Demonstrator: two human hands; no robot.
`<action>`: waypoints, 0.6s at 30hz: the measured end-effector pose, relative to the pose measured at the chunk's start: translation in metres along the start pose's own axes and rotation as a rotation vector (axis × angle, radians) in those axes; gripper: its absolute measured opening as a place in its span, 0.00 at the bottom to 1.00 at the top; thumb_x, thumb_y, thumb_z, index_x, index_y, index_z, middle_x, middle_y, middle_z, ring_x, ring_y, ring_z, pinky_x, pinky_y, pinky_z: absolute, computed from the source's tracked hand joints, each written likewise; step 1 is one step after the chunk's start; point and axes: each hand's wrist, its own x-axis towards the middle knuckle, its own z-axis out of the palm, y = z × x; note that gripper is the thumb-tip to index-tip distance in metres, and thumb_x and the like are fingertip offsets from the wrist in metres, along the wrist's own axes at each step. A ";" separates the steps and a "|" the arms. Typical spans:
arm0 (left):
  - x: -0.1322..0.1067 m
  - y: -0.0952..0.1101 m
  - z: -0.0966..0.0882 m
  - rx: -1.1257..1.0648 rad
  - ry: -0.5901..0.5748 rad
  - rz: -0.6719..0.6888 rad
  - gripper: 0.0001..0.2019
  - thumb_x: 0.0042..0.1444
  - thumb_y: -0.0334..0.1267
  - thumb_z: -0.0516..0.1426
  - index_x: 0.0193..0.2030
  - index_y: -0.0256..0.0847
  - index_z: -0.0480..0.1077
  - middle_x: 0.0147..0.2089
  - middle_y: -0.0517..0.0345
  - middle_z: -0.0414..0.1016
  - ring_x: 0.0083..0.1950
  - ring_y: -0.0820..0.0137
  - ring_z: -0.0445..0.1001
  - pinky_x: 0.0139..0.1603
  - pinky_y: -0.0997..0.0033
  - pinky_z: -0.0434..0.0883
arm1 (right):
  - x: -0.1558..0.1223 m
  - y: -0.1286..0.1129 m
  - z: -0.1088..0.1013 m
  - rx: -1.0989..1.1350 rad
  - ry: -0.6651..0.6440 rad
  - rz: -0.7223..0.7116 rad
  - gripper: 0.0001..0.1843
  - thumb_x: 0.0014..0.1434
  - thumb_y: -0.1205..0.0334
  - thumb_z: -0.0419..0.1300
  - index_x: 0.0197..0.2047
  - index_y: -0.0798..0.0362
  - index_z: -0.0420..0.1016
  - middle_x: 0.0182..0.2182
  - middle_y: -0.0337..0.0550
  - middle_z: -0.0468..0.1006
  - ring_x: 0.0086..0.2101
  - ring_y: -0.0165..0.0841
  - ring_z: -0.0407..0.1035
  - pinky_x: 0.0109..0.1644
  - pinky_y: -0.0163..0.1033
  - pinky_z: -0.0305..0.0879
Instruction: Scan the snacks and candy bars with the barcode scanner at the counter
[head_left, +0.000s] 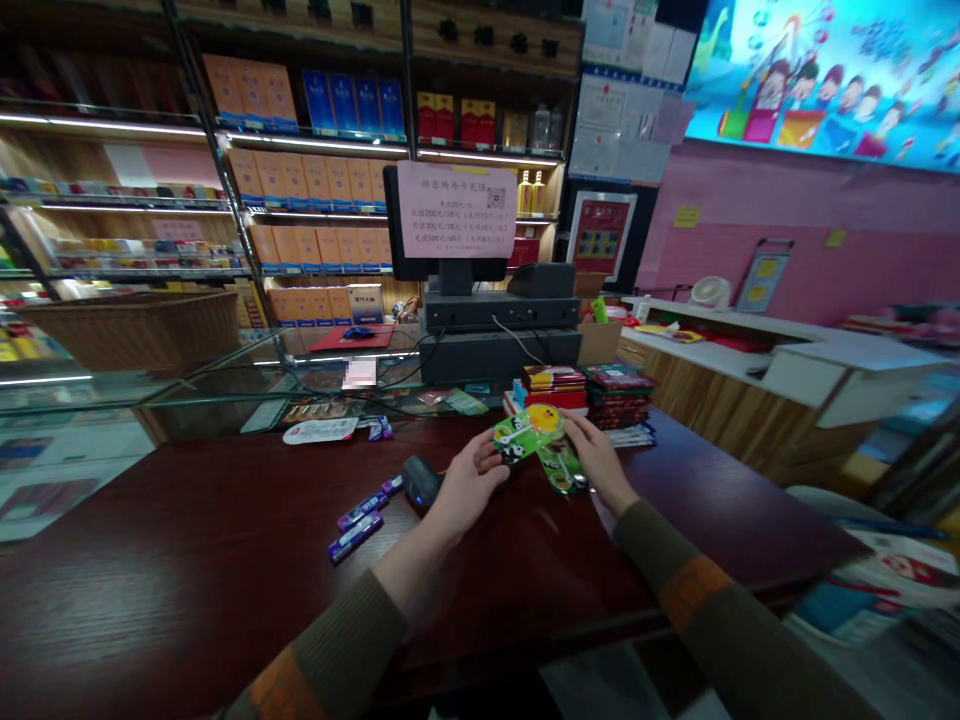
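Note:
Above the dark wooden counter [247, 560], my left hand [469, 485] pinches the edge of a green panda-print packet [512, 440]. My right hand [600, 462] grips a second green packet [561, 465], which overlaps the first. A round yellow piece [544, 419] shows at the top of the packets; which one it belongs to I cannot tell. A black barcode scanner [421, 483] with a small blue light lies just left of my left hand. Beside it are several purple-wrapped sticks [355, 537].
Stacked red and dark boxes [619, 395] stand behind my right hand. A monitor with a paper sign [456, 212] rises at the back over a cash drawer [499, 350]. A wicker basket [142, 330] sits on the glass case at left. A white card [320, 431] lies near the glass.

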 end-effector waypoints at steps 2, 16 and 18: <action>-0.004 -0.005 0.016 -0.001 -0.029 -0.021 0.35 0.47 0.21 0.63 0.64 0.35 0.65 0.63 0.38 0.71 0.58 0.62 0.74 0.65 0.56 0.68 | 0.005 0.013 -0.012 -0.037 -0.027 0.018 0.30 0.58 0.40 0.57 0.53 0.53 0.79 0.53 0.51 0.81 0.54 0.46 0.72 0.64 0.52 0.62; -0.020 -0.039 0.089 0.004 -0.066 -0.139 0.35 0.47 0.22 0.60 0.65 0.31 0.65 0.62 0.35 0.72 0.66 0.54 0.69 0.61 0.58 0.70 | 0.030 0.043 -0.034 -0.722 -0.197 -0.004 0.24 0.64 0.49 0.52 0.55 0.48 0.79 0.51 0.49 0.81 0.55 0.47 0.70 0.60 0.53 0.62; -0.024 -0.040 0.094 0.004 -0.057 -0.179 0.35 0.46 0.22 0.61 0.65 0.30 0.64 0.62 0.33 0.71 0.67 0.54 0.67 0.62 0.59 0.69 | 0.030 0.039 -0.035 -0.842 -0.247 -0.009 0.23 0.66 0.50 0.51 0.57 0.46 0.78 0.50 0.48 0.81 0.54 0.48 0.70 0.58 0.52 0.63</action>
